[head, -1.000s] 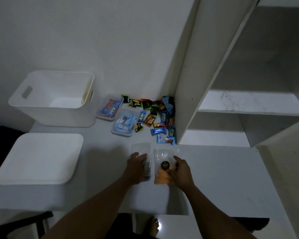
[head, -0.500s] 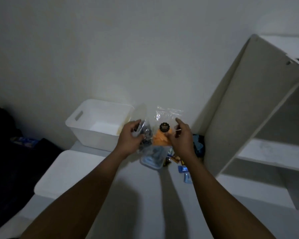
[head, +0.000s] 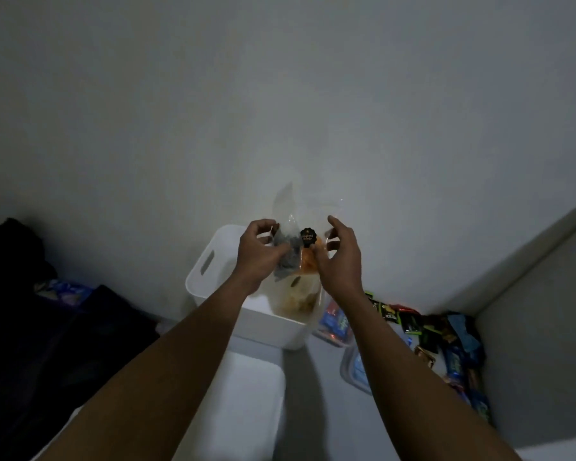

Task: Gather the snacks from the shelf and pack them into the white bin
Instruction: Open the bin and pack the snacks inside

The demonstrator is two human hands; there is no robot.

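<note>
Against the wall (head: pixel 280 94), left fingers (head: pixel 264 225) and right fingers (head: pixel 335 223) pinch snack bags (head: pixel 308 268) over the white bin (head: pixel 280 331).

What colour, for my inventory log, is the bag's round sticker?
Black sticker, orange lettering; head view.

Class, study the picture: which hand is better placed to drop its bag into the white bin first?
Probably the left hand: its dark-filled bag hangs squarely over the open white bin, while the right hand holds the orange bag nearer the right rim.
</note>
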